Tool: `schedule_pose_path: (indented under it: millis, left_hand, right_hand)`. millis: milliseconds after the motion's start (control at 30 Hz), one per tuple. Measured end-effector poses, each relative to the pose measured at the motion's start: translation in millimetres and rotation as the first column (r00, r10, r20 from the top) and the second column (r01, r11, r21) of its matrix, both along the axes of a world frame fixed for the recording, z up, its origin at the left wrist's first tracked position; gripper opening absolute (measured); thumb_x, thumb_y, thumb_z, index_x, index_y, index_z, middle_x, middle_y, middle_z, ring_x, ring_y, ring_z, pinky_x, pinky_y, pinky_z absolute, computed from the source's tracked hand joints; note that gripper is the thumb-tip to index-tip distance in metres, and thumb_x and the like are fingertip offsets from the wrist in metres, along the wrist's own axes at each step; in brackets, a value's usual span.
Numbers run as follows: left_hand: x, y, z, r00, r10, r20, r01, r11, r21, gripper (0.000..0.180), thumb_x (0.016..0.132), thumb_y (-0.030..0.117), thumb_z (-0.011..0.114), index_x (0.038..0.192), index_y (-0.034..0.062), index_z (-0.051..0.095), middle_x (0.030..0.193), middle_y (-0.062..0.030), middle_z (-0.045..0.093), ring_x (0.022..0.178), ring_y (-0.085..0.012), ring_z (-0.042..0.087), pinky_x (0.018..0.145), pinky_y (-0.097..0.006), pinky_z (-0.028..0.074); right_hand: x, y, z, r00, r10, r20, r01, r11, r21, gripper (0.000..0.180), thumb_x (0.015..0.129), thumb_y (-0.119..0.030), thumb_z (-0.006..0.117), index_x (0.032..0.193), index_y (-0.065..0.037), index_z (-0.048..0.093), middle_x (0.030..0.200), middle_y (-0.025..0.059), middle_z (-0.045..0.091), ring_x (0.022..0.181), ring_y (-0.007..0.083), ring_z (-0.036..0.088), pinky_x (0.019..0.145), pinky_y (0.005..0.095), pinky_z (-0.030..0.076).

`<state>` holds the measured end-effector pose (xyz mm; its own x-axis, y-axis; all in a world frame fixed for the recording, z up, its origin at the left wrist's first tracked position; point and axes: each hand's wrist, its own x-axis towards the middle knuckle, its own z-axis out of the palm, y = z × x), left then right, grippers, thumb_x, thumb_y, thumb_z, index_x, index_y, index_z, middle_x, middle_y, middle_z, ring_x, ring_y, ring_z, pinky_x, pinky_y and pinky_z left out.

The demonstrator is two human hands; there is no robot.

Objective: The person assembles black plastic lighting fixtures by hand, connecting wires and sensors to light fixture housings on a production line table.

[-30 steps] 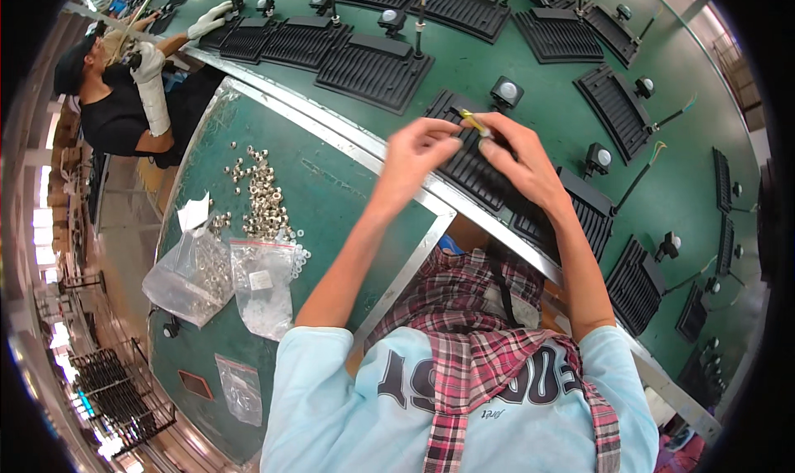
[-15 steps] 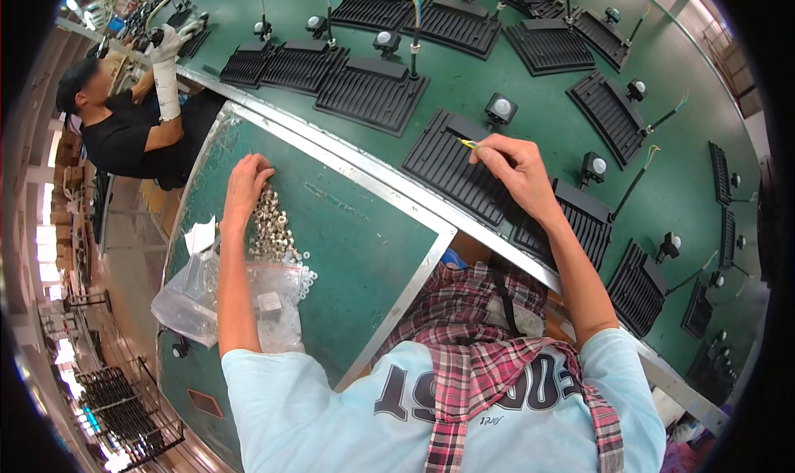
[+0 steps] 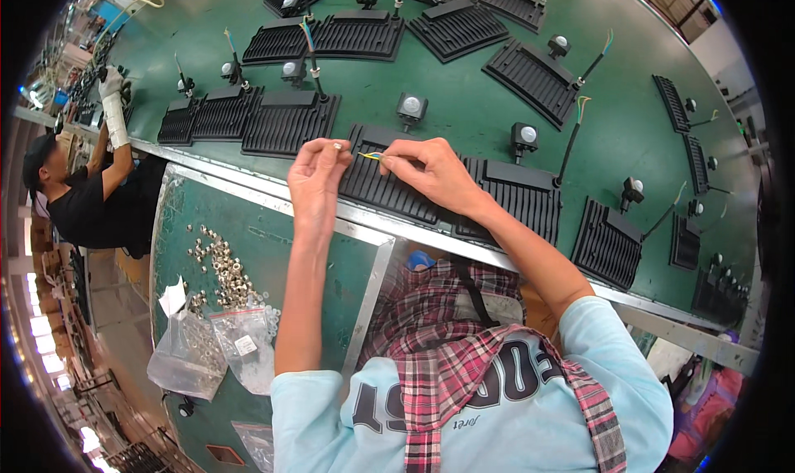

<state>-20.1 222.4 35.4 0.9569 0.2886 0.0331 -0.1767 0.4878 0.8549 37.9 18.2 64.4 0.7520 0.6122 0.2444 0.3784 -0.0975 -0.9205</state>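
My left hand (image 3: 316,179) is closed in a pinch on a small pale metal nut (image 3: 337,146), held just left of the wire tips. Facing it, my right hand (image 3: 435,173) is closed around a cable whose yellow and blue wire ends (image 3: 369,156) stick out leftward. Most of that cable is hidden in my fingers. Both hands are above a black finned floodlight housing (image 3: 385,190) at the bench edge, with a white-domed sensor (image 3: 411,106) behind it. The nut and the wires are close but apart.
On the lower green side table (image 3: 273,200) lie a pile of metal nuts (image 3: 225,267), white rings (image 3: 269,316) and clear plastic bags (image 3: 189,353). More finned floodlights (image 3: 290,123) with upright cables cover the large green bench (image 3: 464,88). A person (image 3: 87,187) works at far left.
My left hand has left the nut pile and come up beside my right hand, now with a nut. My right hand keeps its hold on the cable. The whole view has shifted.
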Motion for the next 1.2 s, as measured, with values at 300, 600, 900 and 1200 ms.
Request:
schedule_pose_path:
  millis: [300,600,900,1200]
  left_hand:
    - [-2.9,-29.9,7.1,0.999,-0.032,-0.042,0.032,0.999,-0.012,0.034,0.094,0.011,0.067,0.122,-0.0036,0.056,0.114,-0.0172,0.067,0.105,-0.0187,0.064,0.096,-0.032,0.051]
    - [-1.1,-50.2,23.4,1.000,0.030,-0.002,-0.029,0.979,0.203,0.032,0.091,0.005,0.069,0.119,-0.0040,0.058,0.108,-0.0156,0.070,0.099,-0.0149,0.065,0.092,-0.027,0.050]
    - [16.7,-55.3,40.3,0.995,-0.104,0.011,0.080,0.820,0.566,0.033,0.090,0.003,0.067,0.122,-0.0034,0.059,0.111,-0.0106,0.067,0.104,-0.0148,0.061,0.095,-0.029,0.047]
    - [-18.7,-96.2,5.1,0.977,-0.205,0.050,-0.007,0.206,0.978,0.057,0.079,0.019,0.076,0.128,0.0014,0.054,0.136,-0.0157,0.048,0.126,-0.0354,0.046,0.106,-0.047,0.036]
  right_hand:
    - [0.4,1.8,-4.7,0.999,-0.034,0.036,0.035,0.999,-0.015,0.015,0.092,-0.013,0.059,0.091,0.000,0.068,0.069,0.0042,0.064,0.058,0.0082,0.051,0.053,0.0262,0.040]
    - [4.9,-2.7,-1.4,0.999,-0.027,-0.035,0.028,0.999,0.018,0.017,0.094,-0.013,0.059,0.103,0.002,0.062,0.067,0.0018,0.054,0.062,0.0079,0.048,0.057,0.0261,0.039]
    - [12.6,-12.3,-4.7,0.983,0.106,-0.152,-0.044,0.931,0.362,0.036,0.096,-0.015,0.058,0.128,-0.001,0.051,0.087,0.0028,0.056,0.078,0.0121,0.052,0.075,0.0270,0.044]
    - [32.0,-78.3,36.3,0.974,-0.112,0.198,0.119,0.993,-0.021,0.018,0.087,-0.013,0.066,0.100,-0.003,0.074,0.089,0.0071,0.067,0.082,0.0163,0.060,0.079,0.0296,0.048]
